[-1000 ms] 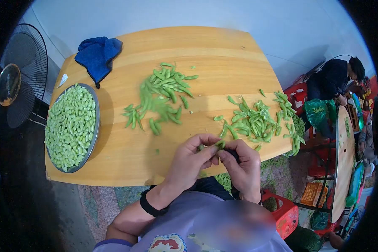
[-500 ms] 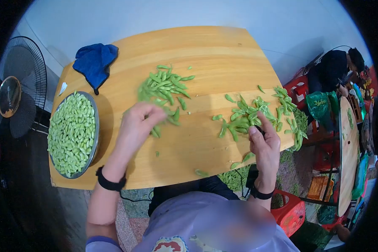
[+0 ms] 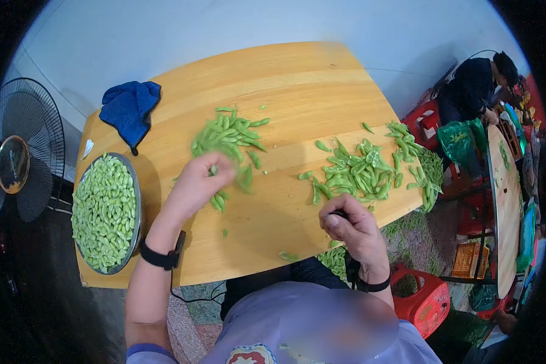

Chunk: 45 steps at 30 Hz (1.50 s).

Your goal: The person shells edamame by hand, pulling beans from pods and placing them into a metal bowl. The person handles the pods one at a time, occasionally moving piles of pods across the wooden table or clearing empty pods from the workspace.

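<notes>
My left hand (image 3: 199, 182) is closed, fingers curled, beside a loose heap of green soybean pods (image 3: 227, 130). A small green bean (image 3: 213, 170) shows at its fingertips, which are slightly smeared by motion. My right hand (image 3: 353, 227) is closed over the table's near side, thumb against the bent index finger. A small black object (image 3: 340, 213) sits in its grip, mostly hidden. Just beyond lies a second heap of pods (image 3: 361, 173), some looking split. At the left, a round metal dish (image 3: 139, 203) is piled with shelled green beans (image 3: 105, 212).
A blue cloth (image 3: 129, 112) lies on the wooden table (image 3: 273, 79). Left of the table stands a fan (image 3: 24, 151). A red stool (image 3: 421, 297) is at the lower right. Another person (image 3: 473, 88) sits by a second table (image 3: 505, 230).
My right hand has moved left and toward me, away from the right heap, and its fingers have closed in. My left hand stays near the middle heap. The view has shifted slightly.
</notes>
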Available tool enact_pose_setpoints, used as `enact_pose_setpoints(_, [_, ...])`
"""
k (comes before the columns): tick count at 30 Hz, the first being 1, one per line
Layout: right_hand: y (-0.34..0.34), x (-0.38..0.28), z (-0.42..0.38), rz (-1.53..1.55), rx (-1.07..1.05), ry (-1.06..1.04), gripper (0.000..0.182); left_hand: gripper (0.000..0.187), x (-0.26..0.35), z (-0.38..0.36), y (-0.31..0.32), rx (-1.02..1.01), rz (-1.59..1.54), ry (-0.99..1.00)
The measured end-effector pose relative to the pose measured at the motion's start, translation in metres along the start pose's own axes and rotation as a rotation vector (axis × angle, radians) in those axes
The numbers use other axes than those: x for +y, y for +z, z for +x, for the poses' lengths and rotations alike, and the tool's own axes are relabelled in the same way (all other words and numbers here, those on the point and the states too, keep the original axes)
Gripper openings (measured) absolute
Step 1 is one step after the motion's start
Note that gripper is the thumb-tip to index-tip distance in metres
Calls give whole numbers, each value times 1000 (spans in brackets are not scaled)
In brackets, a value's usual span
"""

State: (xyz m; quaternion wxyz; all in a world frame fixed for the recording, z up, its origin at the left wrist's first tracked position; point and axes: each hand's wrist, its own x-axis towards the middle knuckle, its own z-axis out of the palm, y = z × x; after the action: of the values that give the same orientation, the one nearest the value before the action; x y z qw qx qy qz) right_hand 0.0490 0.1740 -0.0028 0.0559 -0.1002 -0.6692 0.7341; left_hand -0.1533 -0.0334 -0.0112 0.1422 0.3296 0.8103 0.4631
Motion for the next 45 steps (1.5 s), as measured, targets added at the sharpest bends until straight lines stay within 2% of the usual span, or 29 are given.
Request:
enact_pose_setpoints(1, [1, -3, 1, -1, 10, 1, 10, 4, 16, -4, 3, -15, -517, -416])
enact_pose_setpoints(2, [3, -8, 1, 41, -70, 35, 11, 4, 25, -9, 9, -26, -521, -414])
enact_pose_setpoints(4, [9, -13, 6, 68, -170, 30, 14, 6, 41, -21, 21, -65, -932, -377])
enact_pose_setpoints(7, [12, -9, 13, -20, -211, 0, 17, 11, 64, -32, 40, -54, -1064, -393])
enact_pose_setpoints(11, [12, -13, 8, -48, -249, -6, 16, 8, 74, -38, 60, -100, -995, -301])
enact_pose_setpoints(12, [14, -14, 7, -94, -236, -99, 14, 8, 75, -38, 64, -108, -1002, -302])
enact_pose_setpoints(18, [5, -14, 1, -189, -206, -167, 12, 3, 92, -37, 70, -95, -836, -245])
enact_pose_setpoints(21, [4, -20, -2, -240, -190, -216, 13, 2, 104, -37, 68, -66, -656, -155])
enact_pose_setpoints(23, [3, -22, -4, -275, -180, -242, 13, 2, 106, -38, 69, -39, -502, 19])
enact_pose_setpoints(29, [3, -23, -7, -344, -148, -315, 12, 4, 101, -38, 72, -39, -424, 124])
enact_pose_setpoints(33, [5, -15, -9, -324, -112, -270, 11, 4, 100, -41, 77, -64, -585, 30])
enact_pose_setpoints(35, [6, -17, -11, -300, -111, -246, 11, 4, 100, -42, 78, -141, -832, -164])
enact_pose_setpoints(39, [8, -28, -17, -297, -112, -205, 12, 3, 100, -45, 81, -60, -750, -98])
enact_pose_setpoints(41, [7, -26, -17, -363, -114, -264, 12, 3, 101, -45, 81, 27, -520, 30])
enact_pose_setpoints(42, [7, -27, -15, -428, -120, -331, 13, 3, 101, -45, 81, 29, -523, 32])
enact_pose_setpoints(45, [9, -30, -15, -439, -117, -307, 13, 4, 99, -45, 82, 13, -518, 43])
